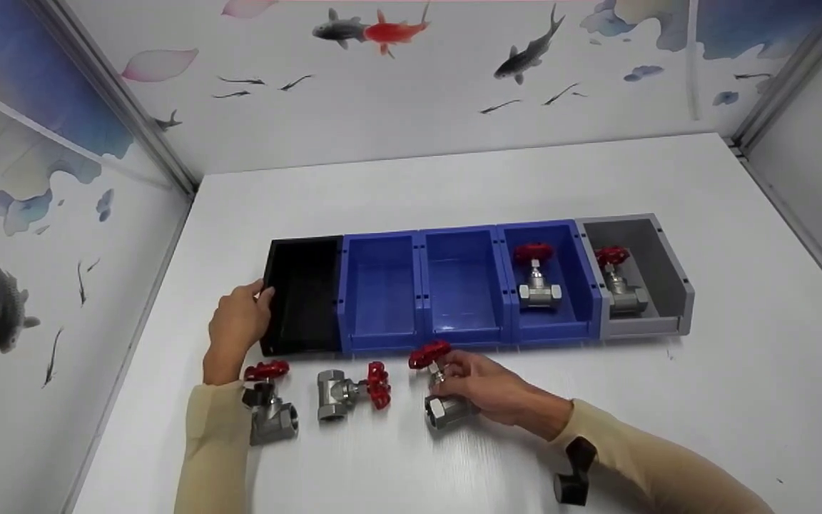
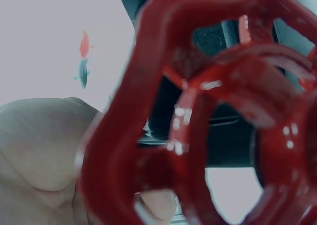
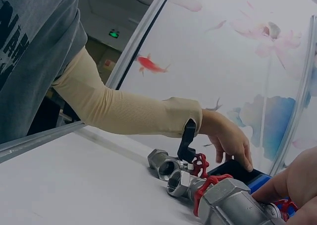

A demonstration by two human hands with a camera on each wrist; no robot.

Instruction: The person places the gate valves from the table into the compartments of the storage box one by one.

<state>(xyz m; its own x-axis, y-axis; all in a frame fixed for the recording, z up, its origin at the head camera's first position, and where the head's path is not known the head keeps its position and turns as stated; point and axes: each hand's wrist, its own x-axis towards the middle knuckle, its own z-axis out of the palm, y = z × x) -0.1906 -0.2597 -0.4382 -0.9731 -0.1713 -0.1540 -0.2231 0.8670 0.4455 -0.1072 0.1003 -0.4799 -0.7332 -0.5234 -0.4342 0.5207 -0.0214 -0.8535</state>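
Right fingers curled round a valve, blue bins just beyond; left fingers pinched the black bin! Pick-up seemed in hand, likely wanting a clean lift next.

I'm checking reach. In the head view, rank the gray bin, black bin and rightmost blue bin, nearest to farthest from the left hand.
1. Black bin, left end, touching the left hand.
2. Rightmost blue bin, second from right.
3. Gray bin, right end.

Red-wheeled valves: five in all
Blue bins: three
Black bin: one
Grey bin: one
Person's hands: two
Beige sleeves: two
Black wrist brackets: two, one per arm
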